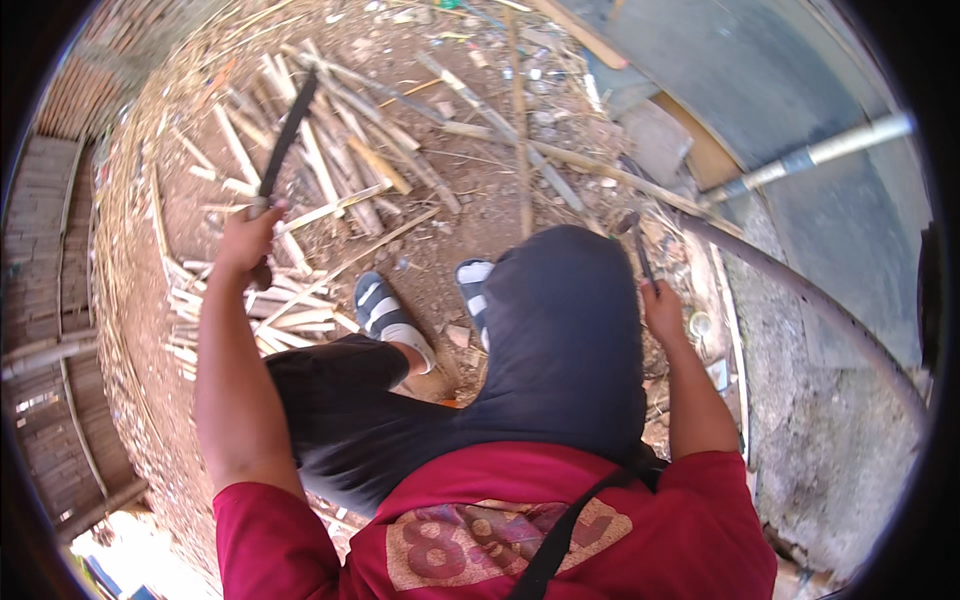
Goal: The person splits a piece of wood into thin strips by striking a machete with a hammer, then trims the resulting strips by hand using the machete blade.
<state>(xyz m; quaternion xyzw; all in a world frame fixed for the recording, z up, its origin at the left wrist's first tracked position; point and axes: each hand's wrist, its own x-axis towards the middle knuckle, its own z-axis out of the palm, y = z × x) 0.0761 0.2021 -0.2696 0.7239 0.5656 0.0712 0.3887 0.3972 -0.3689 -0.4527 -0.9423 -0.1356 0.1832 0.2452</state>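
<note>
My left hand (pixel 247 240) is closed round the handle of a machete (pixel 290 135). Its long dark blade points up and away, over a heap of split wood sticks (pixel 335 130). On the right, beside my knee, my right hand (pixel 664 312) grips a thin dark tool that looks like a hammer (pixel 641 245), its small brownish head at the far end. Neither hand touches the wood. A second pile of short split pieces (pixel 300 318) lies just below and right of my left hand, near my sandalled feet (pixel 378 305).
A long pole (pixel 590 165) and a bamboo length (pixel 500 125) cross the littered dirt ahead. Grey sheets (pixel 730 70) and a concrete surface (pixel 790 300) flank my right, with a dark curved bar (pixel 800 285) across them. A woven bamboo wall (pixel 45 230) stands left.
</note>
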